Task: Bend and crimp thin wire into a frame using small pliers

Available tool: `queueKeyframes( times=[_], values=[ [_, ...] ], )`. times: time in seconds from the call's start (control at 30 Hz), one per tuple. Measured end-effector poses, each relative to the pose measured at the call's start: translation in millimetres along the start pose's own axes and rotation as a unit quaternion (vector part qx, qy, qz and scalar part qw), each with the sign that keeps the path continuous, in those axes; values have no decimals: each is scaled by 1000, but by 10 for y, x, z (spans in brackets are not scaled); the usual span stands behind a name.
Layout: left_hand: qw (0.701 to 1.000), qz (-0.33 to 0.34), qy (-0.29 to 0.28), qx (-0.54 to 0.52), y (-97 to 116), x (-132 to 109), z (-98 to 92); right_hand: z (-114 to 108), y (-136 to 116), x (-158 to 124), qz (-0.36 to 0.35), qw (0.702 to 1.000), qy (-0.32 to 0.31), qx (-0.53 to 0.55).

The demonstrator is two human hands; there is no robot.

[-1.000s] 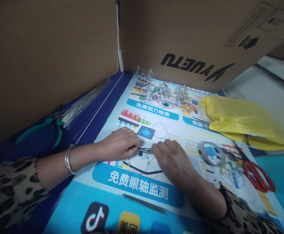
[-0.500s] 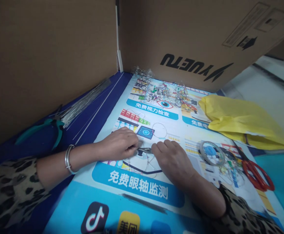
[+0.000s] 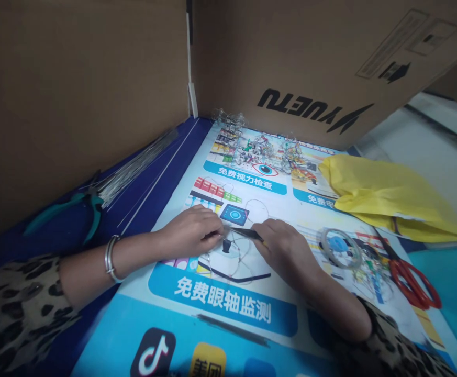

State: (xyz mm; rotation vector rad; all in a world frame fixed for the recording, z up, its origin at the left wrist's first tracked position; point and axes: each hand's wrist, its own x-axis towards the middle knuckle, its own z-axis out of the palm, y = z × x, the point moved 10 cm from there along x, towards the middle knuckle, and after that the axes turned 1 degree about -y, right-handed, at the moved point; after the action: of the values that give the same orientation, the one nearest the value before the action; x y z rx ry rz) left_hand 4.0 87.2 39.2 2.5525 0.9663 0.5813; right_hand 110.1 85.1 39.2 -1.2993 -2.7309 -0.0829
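Observation:
My left hand (image 3: 192, 231) is closed in a pinch above the printed sheet, on something too small to make out. Across from it, my right hand (image 3: 285, 251) grips a slim, dark-tipped metal tool (image 3: 247, 232), whose tip points at my left fingertips. Beneath the hands hangs or lies a thin wire loop with small beads (image 3: 234, 264); where it joins my fingers is unclear. Another thin wire ring (image 3: 257, 210) lies on the sheet just beyond the tool.
Teal-handled pliers (image 3: 92, 209) and a bundle of straight wires (image 3: 134, 162) lie left. Tangled beaded wires (image 3: 267, 149) sit at the back. To the right are a clear roll (image 3: 342, 248), red-handled scissors (image 3: 414, 285) and yellow cloth (image 3: 393, 193). Cardboard walls (image 3: 291, 52) stand behind.
My right hand has shifted slightly right, away from my left hand, and more of the tool shows between them. My left hand has stayed nearly in place.

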Motion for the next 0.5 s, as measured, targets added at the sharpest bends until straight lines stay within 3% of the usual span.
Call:
queueKeyframes(
  times=[0.5],
  values=[
    [998,-45,12,43,-76,4,-30,-93,-87,27,-22,999,-9,-33]
  ],
)
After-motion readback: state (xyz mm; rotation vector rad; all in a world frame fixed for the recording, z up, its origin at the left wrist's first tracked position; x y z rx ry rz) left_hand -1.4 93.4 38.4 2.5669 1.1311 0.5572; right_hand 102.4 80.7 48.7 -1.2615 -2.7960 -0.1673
